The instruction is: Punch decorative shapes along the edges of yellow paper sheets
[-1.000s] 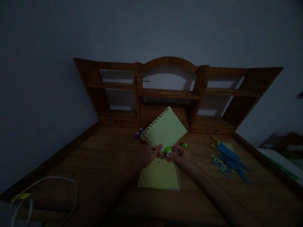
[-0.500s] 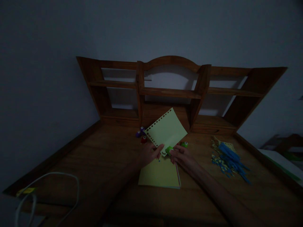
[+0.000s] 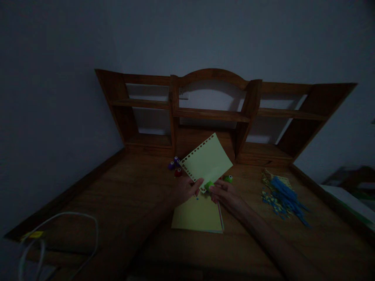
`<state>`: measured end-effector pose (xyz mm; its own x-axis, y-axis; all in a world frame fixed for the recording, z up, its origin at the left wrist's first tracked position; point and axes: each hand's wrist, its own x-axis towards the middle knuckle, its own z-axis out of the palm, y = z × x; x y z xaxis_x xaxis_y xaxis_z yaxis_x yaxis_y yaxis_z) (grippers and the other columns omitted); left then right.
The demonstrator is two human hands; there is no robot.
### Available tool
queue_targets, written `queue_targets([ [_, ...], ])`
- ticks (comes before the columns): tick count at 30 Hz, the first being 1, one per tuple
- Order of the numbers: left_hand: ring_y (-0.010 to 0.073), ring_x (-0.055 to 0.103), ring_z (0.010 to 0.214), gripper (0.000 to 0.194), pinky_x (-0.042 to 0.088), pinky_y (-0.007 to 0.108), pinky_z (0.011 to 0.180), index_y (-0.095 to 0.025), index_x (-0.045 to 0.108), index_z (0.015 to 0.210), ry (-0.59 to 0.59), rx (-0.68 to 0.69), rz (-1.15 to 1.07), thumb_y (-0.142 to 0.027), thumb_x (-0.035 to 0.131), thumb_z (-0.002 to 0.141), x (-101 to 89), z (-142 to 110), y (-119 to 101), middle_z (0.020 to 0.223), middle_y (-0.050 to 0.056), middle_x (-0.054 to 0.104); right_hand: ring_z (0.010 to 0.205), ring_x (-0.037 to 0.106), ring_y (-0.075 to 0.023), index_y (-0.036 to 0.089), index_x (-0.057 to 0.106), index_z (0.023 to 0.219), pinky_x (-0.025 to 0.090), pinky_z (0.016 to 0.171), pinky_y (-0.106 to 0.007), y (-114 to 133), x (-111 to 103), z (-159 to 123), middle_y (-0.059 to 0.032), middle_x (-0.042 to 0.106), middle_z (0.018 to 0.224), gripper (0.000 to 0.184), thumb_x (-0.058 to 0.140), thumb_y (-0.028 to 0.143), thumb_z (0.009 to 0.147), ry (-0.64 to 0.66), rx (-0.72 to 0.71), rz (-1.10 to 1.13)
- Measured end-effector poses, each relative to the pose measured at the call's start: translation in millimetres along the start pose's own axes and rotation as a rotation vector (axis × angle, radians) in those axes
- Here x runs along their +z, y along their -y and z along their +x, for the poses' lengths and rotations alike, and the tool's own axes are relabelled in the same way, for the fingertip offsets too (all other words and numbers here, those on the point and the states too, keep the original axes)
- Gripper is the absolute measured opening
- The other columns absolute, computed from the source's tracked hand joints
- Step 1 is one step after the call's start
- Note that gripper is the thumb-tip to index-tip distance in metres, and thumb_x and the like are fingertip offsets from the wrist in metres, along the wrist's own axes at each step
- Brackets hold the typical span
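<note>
A pale yellow sheet of paper (image 3: 208, 160) is held up at a tilt, with small shapes punched in rows along two of its edges. My left hand (image 3: 185, 190) pinches its lower left side between thumb and fingers. In my right hand (image 3: 225, 192) is a green craft punch (image 3: 209, 185), closed in the fingers at the sheet's lower corner. Whether the punch is pressed down, I cannot tell. Below both hands lies a stack of coloured paper (image 3: 197, 217), yellow on top, with tiny cut-out bits on it.
Several purple punches (image 3: 171, 165) and a red punch (image 3: 178, 172) stand left of the sheet, and another green punch (image 3: 228, 178) on the right. Blue strips (image 3: 285, 193) and paper bits lie farther right. A wooden shelf (image 3: 211, 114) backs the desk; a white cable (image 3: 95, 224) loops at left.
The sheet has shifted very slightly up and to the right. Both hands keep nearly the same place and hold.
</note>
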<state>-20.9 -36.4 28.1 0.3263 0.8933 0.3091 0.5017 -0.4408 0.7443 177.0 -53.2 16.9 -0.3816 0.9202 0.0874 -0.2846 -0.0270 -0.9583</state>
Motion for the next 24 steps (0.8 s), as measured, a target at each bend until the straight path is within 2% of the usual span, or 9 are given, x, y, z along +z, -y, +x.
queue_targets([
  [4,0.011,0.058,0.048,0.054,0.042,0.02,0.053,-0.014,0.059,0.052,0.001,0.019,-0.021,-0.047,0.042,0.091,-0.3,-1.0,-2.1,0.05,0.002,0.061,0.05,0.05,-0.0094,0.014,0.066,0.088,0.039,0.047,-0.021,-0.4,0.7,-0.5,0.0006,0.057,0.064,0.026,0.078,0.032,0.074,-0.002,-0.018,-0.003],
  [9,0.0111,0.057,0.048,0.05,0.044,0.02,0.055,-0.014,0.057,0.053,0.008,0.056,-0.065,-0.044,0.043,0.091,-0.6,-2.4,-3.7,0.05,0.002,0.06,0.045,0.039,-0.0058,0.014,0.066,0.083,0.026,0.041,-0.02,-0.7,3.2,-1.9,0.002,0.053,0.062,0.024,0.079,0.031,0.072,-0.049,-0.049,0.001],
  [13,0.0128,0.059,0.056,0.042,0.047,0.022,0.06,-0.014,0.058,0.058,-0.013,0.096,-0.105,-0.041,0.048,0.089,2.5,-4.0,-1.4,0.056,0.002,0.062,0.046,0.033,-0.0044,0.013,0.066,0.084,0.018,0.04,-0.019,-0.8,5.0,-3.9,0.0013,0.053,0.063,0.028,0.082,0.029,0.067,-0.108,-0.06,-0.004],
  [17,0.0143,0.06,0.058,0.03,0.048,0.024,0.059,-0.015,0.061,0.074,-0.019,0.068,-0.162,-0.04,0.052,0.087,4.7,-5.5,-0.3,0.062,0.002,0.064,0.047,0.034,-0.0045,0.012,0.066,0.087,0.017,0.039,-0.018,-2.7,5.0,-3.7,-0.0006,0.056,0.068,0.029,0.081,0.03,0.069,-0.091,-0.045,-0.04],
  [21,0.0157,0.062,0.066,0.029,0.049,0.026,0.068,-0.016,0.061,0.069,-0.02,0.143,-0.112,-0.038,0.054,0.086,2.2,-5.1,-2.7,0.064,0.002,0.066,0.046,0.034,-0.0042,0.013,0.065,0.091,0.02,0.039,-0.018,-2.4,5.3,-3.5,-0.0004,0.057,0.07,0.029,0.078,0.032,0.072,-0.073,-0.06,-0.082],
  [24,0.0151,0.061,0.064,0.031,0.048,0.024,0.064,-0.015,0.059,0.065,-0.009,0.142,-0.117,-0.038,0.052,0.086,1.9,-3.9,-2.0,0.062,0.002,0.064,0.042,0.035,-0.0034,0.014,0.063,0.087,0.023,0.038,-0.018,-3.2,4.7,-3.7,0.001,0.056,0.068,0.026,0.077,0.032,0.074,-0.064,-0.068,-0.107],
])
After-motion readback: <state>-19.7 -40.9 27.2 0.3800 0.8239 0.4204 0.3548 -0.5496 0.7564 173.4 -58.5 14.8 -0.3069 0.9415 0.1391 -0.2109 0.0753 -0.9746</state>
